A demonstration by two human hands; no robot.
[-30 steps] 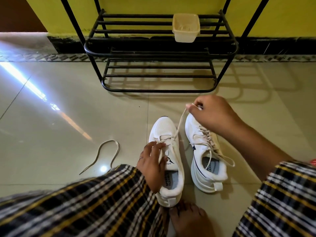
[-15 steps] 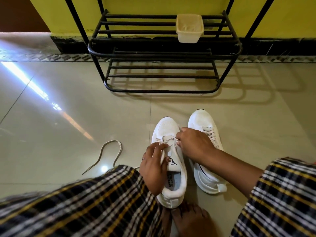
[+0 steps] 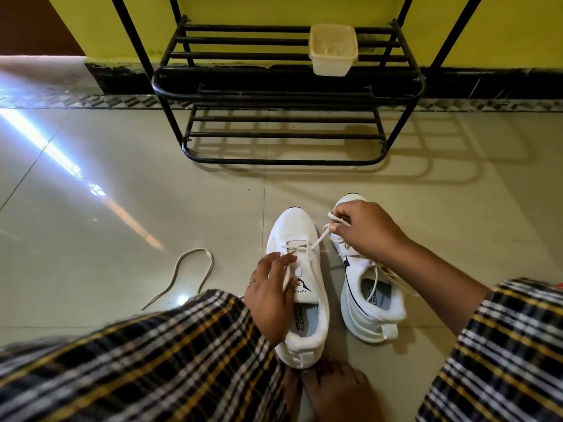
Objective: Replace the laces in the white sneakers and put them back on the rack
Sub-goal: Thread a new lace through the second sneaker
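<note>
A person sits on the tiled floor (image 3: 152, 226) lacing the left white sneaker (image 3: 300, 287). The left hand (image 3: 269, 295) steadies its tongue, fingers (image 3: 281, 258) pinching the lace (image 3: 318, 242) near the lower eyelets. The right hand (image 3: 367, 228) holds the lace's free end taut, fingers closed on it, above the right sneaker (image 3: 370, 303), which stands just beside. Good lacing here likely means keeping the pull even and flat through each eyelet. A loose lace (image 3: 187, 272) lies to the left. The black shoe rack (image 3: 286, 89) stands ahead with open floor between; a cream tub (image 3: 333, 50) occupies its upper shelf.
</note>
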